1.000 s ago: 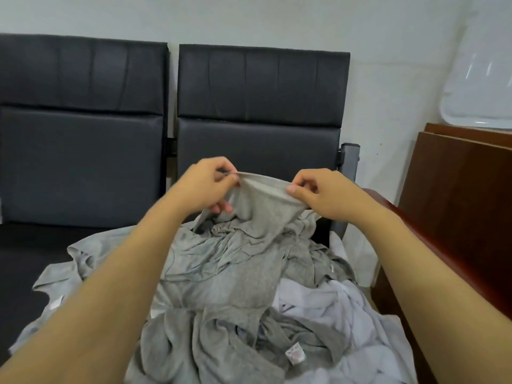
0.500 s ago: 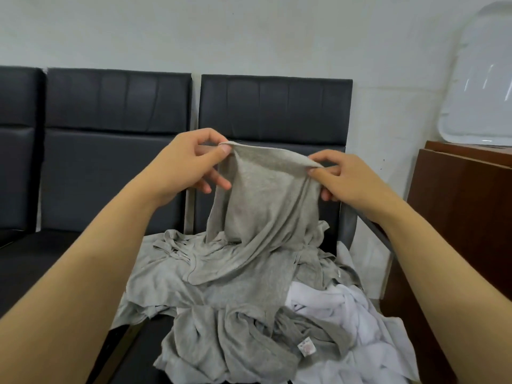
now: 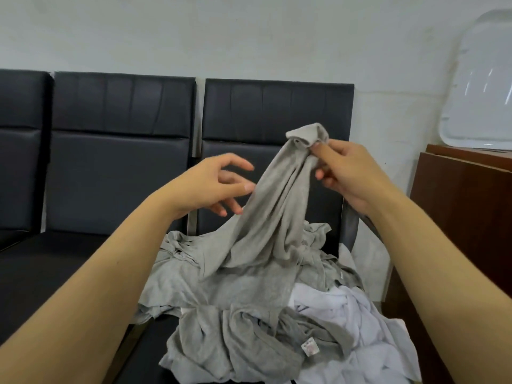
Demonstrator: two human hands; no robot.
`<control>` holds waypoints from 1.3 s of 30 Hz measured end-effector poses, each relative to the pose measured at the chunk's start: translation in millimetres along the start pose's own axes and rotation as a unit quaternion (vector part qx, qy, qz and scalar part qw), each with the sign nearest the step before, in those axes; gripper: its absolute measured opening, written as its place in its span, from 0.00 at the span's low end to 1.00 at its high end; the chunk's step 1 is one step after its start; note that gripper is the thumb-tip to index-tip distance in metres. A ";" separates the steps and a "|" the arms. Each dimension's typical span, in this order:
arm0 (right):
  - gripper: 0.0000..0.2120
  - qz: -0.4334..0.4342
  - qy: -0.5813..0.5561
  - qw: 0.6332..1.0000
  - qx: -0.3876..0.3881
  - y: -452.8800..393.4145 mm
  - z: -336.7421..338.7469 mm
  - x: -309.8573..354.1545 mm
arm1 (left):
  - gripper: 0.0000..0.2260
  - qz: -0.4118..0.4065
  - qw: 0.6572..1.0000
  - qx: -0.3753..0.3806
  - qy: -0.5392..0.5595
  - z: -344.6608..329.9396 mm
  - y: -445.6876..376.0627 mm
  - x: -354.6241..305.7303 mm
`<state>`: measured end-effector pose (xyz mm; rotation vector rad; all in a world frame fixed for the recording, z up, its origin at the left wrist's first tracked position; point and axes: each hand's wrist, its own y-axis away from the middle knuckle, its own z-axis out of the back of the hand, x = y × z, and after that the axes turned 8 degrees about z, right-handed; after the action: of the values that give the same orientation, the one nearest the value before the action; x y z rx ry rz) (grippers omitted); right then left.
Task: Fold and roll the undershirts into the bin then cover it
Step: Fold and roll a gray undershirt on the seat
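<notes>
Grey and white heap (image 3: 249, 328): nearest, loose undershirts lay tangled on the black seat (image 3: 69, 273).
Lifted undershirt (image 3: 277, 206): 1 grey garment rose from the heap, its tail resting on it.
Right hand (image 3: 349, 176): fingers pinched its bunched top edge.
Left hand (image 3: 210, 184): fingers spread, grasping nothing, just beside the cloth.
Handling: light, limp, likely to sag; best taken at 2 hem corners.
Lid (image 3: 479, 87): farthest, leaning on the wall.

Right hand (image 3: 352, 176) pinches a grey undershirt (image 3: 277, 206) up from the pile (image 3: 249, 314); left hand (image 3: 216, 184) hovers spread beside it.
</notes>
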<state>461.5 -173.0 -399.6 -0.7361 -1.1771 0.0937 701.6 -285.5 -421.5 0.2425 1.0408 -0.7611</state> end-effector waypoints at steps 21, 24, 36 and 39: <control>0.15 0.031 0.096 0.986 0.135 12.7 35.5 8.5 | 0.05 0.028 0.977 -0.173 0.120 4.4 -23.2 26.3; 0.17 0.039 0.156 0.980 0.119 12.6 30.4 9.9 | 0.05 -0.030 0.977 -0.141 0.158 5.8 -11.9 -3.2; 0.08 0.094 0.271 0.925 0.250 18.3 -10.6 -11.8 | 0.08 -0.084 0.995 -0.024 0.043 -30.8 -0.2 -29.0; 0.10 0.096 0.233 0.947 0.199 16.5 -3.0 -15.5 | 0.17 -0.057 0.998 0.001 0.008 -24.2 -3.5 -19.0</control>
<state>462.7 -168.5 -421.9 -0.4745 -0.6029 0.2950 677.3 -266.9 -417.0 0.1927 1.0755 -0.8650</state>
